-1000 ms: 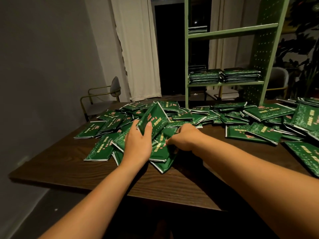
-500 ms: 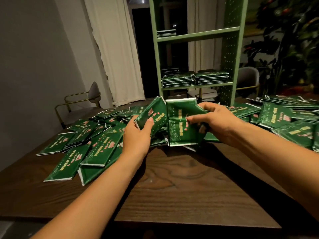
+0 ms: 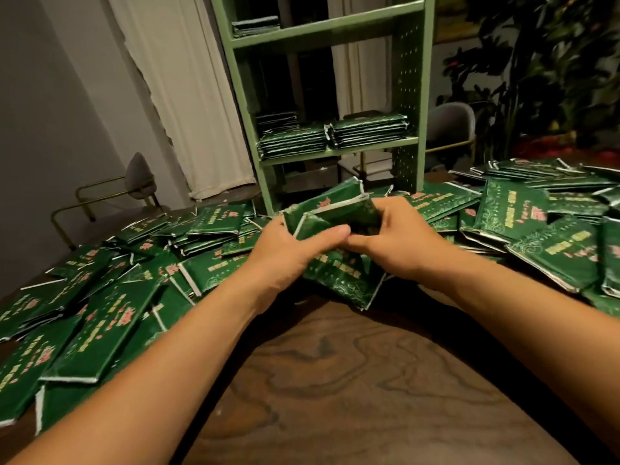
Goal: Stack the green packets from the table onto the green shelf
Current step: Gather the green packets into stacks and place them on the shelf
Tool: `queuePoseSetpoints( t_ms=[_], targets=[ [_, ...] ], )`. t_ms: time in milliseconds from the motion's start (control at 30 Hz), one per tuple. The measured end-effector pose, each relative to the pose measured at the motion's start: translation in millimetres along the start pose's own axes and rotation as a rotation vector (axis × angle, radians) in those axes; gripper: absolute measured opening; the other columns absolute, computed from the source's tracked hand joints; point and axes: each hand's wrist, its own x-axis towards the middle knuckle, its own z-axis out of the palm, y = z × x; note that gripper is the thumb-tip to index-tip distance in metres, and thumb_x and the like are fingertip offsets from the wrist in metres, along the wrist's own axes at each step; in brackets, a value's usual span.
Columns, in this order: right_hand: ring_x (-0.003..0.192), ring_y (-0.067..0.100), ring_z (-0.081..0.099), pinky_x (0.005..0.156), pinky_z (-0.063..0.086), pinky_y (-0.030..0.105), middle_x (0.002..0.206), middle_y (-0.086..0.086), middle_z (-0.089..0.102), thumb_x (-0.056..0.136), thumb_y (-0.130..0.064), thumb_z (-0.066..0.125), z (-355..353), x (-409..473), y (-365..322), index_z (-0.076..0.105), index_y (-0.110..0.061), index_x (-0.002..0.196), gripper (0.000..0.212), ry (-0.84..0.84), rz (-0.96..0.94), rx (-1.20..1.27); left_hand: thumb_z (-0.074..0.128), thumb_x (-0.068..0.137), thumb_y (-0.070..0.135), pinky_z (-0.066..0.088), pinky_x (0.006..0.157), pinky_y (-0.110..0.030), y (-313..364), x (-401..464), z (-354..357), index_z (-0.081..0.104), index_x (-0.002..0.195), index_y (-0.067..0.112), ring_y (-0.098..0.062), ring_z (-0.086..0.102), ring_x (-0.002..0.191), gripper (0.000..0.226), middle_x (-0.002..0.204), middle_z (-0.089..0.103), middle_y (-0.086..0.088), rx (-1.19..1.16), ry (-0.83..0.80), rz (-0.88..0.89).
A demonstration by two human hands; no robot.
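Observation:
Several green packets lie scattered over the dark wooden table (image 3: 335, 380), in a heap at the left (image 3: 100, 317) and another at the right (image 3: 536, 229). My left hand (image 3: 288, 246) and my right hand (image 3: 396, 239) meet at the table's middle and together grip a small bunch of green packets (image 3: 332, 209), held above the pile. The green shelf (image 3: 335, 149) stands just behind, with two stacks of packets (image 3: 335, 134) on its lower board and a thin stack (image 3: 255, 25) on the upper board.
A grey chair with a brass frame (image 3: 134, 186) stands at the left beyond the table. Another grey chair (image 3: 449, 125) and dark plants (image 3: 536, 78) are at the right. A white curtain (image 3: 188, 95) hangs behind the shelf.
My right hand lifted a packet from the pile and brought it against the one in my left hand; both hands now hold the bunch together. The view moved closer to the shelf.

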Motion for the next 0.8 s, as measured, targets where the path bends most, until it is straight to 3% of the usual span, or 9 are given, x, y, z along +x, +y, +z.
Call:
queuePoseSetpoints(
  t_ms=[100, 200, 300, 367, 467, 600, 667, 733, 800],
  targets=[
    [0.099, 0.002, 0.07, 0.092, 0.057, 0.031, 0.105, -0.011, 0.075, 0.082, -0.007, 0.078, 1.9, -1.1, 4.2, 0.069, -0.025, 0.113, 0.037, -0.001, -0.071, -0.063, 0.081, 0.084, 0.028, 0.057, 0.095, -0.051, -15.1, 4.7, 3.3, 0.073, 0.11, 0.017, -0.024, 0.076, 0.094, 0.029, 0.099, 0.079, -0.005, 0.031, 0.033, -0.019],
    [0.103, 0.0, 0.066, 0.093, 0.056, 0.031, 0.112, -0.014, 0.07, 0.078, -0.027, 0.085, -5.4, -3.9, 5.8, 0.057, -0.025, 0.122, 0.053, 0.049, -0.051, -0.159, 0.08, 0.084, 0.036, 0.055, 0.094, -0.058, -20.5, 6.2, 1.2, 0.074, 0.102, 0.01, -0.031, 0.076, 0.091, 0.032, 0.095, 0.078, -0.01, -0.01, 0.142, -0.045],
    [0.1, 0.001, 0.066, 0.089, 0.057, 0.031, 0.114, -0.014, 0.067, 0.068, -0.043, 0.089, -9.4, -7.5, 11.3, 0.049, -0.026, 0.123, 0.069, 0.009, 0.052, -0.226, 0.08, 0.085, 0.034, 0.056, 0.094, -0.055, -19.7, 5.3, -0.2, 0.074, 0.103, 0.007, -0.031, 0.076, 0.091, 0.034, 0.095, 0.079, -0.012, -0.161, 0.221, -0.093],
    [0.108, 0.004, 0.065, 0.097, 0.054, 0.037, 0.121, -0.014, 0.066, 0.069, -0.04, 0.089, -6.2, -10.1, 15.1, 0.049, -0.028, 0.13, 0.074, -0.054, 0.064, -0.205, 0.081, 0.083, 0.034, 0.057, 0.094, -0.052, -19.1, 2.1, 0.0, 0.073, 0.107, 0.006, -0.03, 0.076, 0.091, 0.038, 0.095, 0.079, -0.011, -0.197, 0.233, -0.12],
    [0.116, 0.001, 0.062, 0.104, 0.05, 0.034, 0.126, -0.014, 0.066, 0.082, -0.024, 0.083, -0.9, -11.4, 13.8, 0.054, -0.027, 0.136, 0.062, -0.076, -0.04, -0.176, 0.079, 0.084, 0.031, 0.058, 0.092, -0.048, -14.4, -5.2, -0.9, 0.074, 0.106, 0.009, -0.028, 0.077, 0.089, 0.031, 0.094, 0.079, -0.01, -0.226, 0.221, -0.093],
    [0.107, -0.009, 0.062, 0.092, 0.049, 0.012, 0.115, -0.022, 0.068, 0.092, -0.015, 0.071, -1.9, -15.8, 3.9, 0.061, -0.035, 0.121, 0.037, -0.054, -0.067, -0.103, 0.079, 0.073, 0.038, 0.058, 0.092, -0.048, -7.4, -12.4, -4.6, 0.075, 0.106, 0.01, -0.029, 0.076, 0.095, 0.042, 0.1, 0.078, -0.013, -0.323, 0.194, -0.058],
    [0.107, -0.006, 0.062, 0.094, 0.049, 0.018, 0.114, -0.021, 0.067, 0.095, -0.017, 0.067, 0.4, -21.3, 3.1, 0.06, -0.039, 0.12, 0.033, -0.083, -0.049, -0.184, 0.079, 0.071, 0.038, 0.058, 0.092, -0.048, -7.8, -15.8, -6.2, 0.075, 0.106, 0.011, -0.029, 0.076, 0.095, 0.044, 0.1, 0.078, -0.013, -0.285, 0.166, -0.044],
    [0.106, 0.005, 0.063, 0.095, 0.052, 0.032, 0.113, -0.012, 0.067, 0.098, -0.02, 0.062, 0.9, -26.6, 3.7, 0.055, -0.03, 0.124, 0.029, -0.113, -0.062, -0.313, 0.075, 0.075, 0.037, 0.06, 0.088, -0.042, -7.8, -19.0, -4.7, 0.075, 0.107, 0.013, -0.026, 0.076, 0.095, 0.04, 0.101, 0.078, -0.01, -0.238, 0.124, -0.026],
    [0.095, 0.016, 0.064, 0.086, 0.054, 0.046, 0.104, -0.001, 0.066, 0.099, -0.02, 0.058, -0.7, -29.6, 4.4, 0.044, -0.025, 0.121, 0.027, -0.14, -0.079, -0.397, 0.07, 0.082, 0.038, 0.061, 0.081, -0.036, -7.5, -21.5, -2.0, 0.074, 0.106, 0.015, -0.024, 0.076, 0.094, 0.034, 0.1, 0.078, -0.008, -0.216, 0.088, -0.014]
  ],
)
